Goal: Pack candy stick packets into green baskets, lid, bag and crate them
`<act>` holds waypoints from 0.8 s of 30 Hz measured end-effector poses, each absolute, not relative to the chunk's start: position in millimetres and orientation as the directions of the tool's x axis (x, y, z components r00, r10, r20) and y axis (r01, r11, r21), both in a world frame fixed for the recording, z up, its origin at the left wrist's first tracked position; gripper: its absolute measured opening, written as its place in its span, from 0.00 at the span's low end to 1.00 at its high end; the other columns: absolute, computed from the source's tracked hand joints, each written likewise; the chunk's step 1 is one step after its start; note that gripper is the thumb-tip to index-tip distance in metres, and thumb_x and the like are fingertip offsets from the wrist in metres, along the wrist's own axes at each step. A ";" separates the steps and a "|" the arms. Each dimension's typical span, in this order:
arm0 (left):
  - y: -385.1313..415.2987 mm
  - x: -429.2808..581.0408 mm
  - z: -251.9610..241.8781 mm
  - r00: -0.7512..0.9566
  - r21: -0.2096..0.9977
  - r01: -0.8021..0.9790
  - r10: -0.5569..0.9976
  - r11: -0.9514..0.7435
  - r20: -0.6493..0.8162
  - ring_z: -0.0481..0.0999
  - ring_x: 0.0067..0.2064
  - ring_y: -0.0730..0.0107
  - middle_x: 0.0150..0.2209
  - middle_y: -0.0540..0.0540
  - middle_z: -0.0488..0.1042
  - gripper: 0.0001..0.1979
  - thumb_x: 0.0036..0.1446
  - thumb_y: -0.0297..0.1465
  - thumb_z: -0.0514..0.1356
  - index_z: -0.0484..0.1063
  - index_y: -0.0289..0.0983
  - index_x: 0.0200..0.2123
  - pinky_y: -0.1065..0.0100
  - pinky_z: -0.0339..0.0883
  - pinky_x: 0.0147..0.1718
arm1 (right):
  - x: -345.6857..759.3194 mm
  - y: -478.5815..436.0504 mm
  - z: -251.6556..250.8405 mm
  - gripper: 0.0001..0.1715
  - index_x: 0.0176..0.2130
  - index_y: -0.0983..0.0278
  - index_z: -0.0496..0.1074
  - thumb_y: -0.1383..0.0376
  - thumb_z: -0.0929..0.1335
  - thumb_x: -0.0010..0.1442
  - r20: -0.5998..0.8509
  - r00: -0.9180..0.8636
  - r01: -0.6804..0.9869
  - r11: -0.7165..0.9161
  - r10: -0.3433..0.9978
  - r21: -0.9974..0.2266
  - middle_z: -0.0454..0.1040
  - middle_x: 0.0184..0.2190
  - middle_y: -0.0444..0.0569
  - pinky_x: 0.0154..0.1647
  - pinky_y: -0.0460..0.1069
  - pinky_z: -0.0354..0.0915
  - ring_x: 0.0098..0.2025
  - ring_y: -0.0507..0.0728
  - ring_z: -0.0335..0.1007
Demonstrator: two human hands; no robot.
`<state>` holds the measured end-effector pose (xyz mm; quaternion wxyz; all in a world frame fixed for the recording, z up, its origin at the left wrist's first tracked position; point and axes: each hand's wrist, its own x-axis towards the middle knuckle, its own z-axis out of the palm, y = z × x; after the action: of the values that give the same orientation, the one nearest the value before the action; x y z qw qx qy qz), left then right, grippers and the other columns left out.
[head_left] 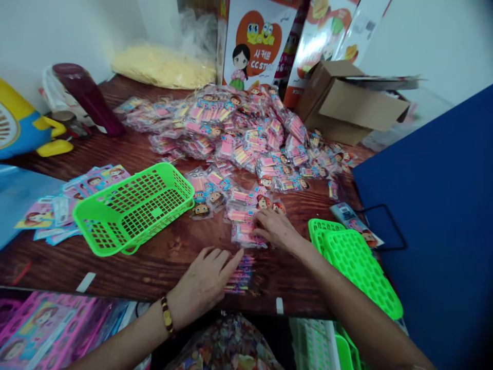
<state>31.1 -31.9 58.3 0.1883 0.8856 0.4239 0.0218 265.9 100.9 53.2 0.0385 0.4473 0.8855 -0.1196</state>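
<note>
My left hand (206, 277) lies low over the table's front part, fingers stretched out, touching the edge of a clear packet of thin purple and pink sticks (242, 275). Just beyond it, my right hand (274, 227) rests with loosely bent, parted fingers on a short column of small clear packets with pink sticks (246, 232). Part of those packets is hidden beneath its fingers. Left of the column, a few similar packets with cartoon heads (215, 198) lie flat. A green mesh basket (156, 239) stands to the left, with nothing inside.
A large heap of packets (231, 123) covers the table's back. Printed cartoon cards (57, 210) lie behind the basket. Green perforated trays (358, 262) sit at the right edge, near a blue panel (431, 205). An open cardboard box (346, 108) and a purple bottle (90, 97) stand farther back.
</note>
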 end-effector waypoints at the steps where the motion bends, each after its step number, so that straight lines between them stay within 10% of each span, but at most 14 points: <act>1: -31.8 31.3 58.3 0.641 0.356 0.743 0.756 -0.567 -0.135 0.64 0.52 0.56 0.52 0.41 0.66 0.40 0.54 0.25 0.58 0.43 0.37 0.67 0.53 0.57 0.55 | 265.7 104.0 54.2 0.14 0.43 0.62 0.71 0.55 0.66 0.64 -0.149 -0.593 0.802 0.566 0.791 -0.189 0.72 0.43 0.51 0.51 0.55 0.53 0.49 0.60 0.65; 9: -31.8 30.4 57.1 0.649 0.396 0.735 0.741 -0.551 -0.174 0.62 0.53 0.55 0.54 0.41 0.65 0.37 0.56 0.26 0.57 0.45 0.41 0.67 0.52 0.58 0.54 | 232.1 134.0 41.2 0.17 0.41 0.64 0.72 0.53 0.69 0.60 -0.147 -0.578 0.816 0.564 0.802 -0.129 0.73 0.42 0.53 0.49 0.56 0.54 0.48 0.63 0.63; 16: -30.7 31.1 60.3 0.639 0.442 0.737 0.740 -0.512 -0.209 0.62 0.53 0.56 0.55 0.42 0.64 0.40 0.54 0.25 0.58 0.43 0.43 0.67 0.53 0.58 0.55 | 252.3 170.2 50.6 0.15 0.45 0.62 0.70 0.61 0.70 0.57 -0.203 -0.451 0.833 0.327 0.869 -0.446 0.74 0.34 0.43 0.36 0.47 0.60 0.36 0.55 0.68; 24: -30.4 31.0 57.3 0.632 0.446 0.741 0.747 -0.502 -0.207 0.62 0.53 0.57 0.54 0.42 0.65 0.38 0.56 0.26 0.58 0.45 0.43 0.67 0.53 0.59 0.54 | 219.9 176.7 52.7 0.16 0.45 0.64 0.71 0.63 0.70 0.57 -0.124 -0.478 0.877 0.479 0.870 -0.020 0.69 0.50 0.60 0.53 0.60 0.55 0.54 0.67 0.62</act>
<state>31.0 -30.4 57.3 0.2542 0.8667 0.4292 0.0066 219.9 176.7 52.7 0.0482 0.5086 0.8587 -0.0400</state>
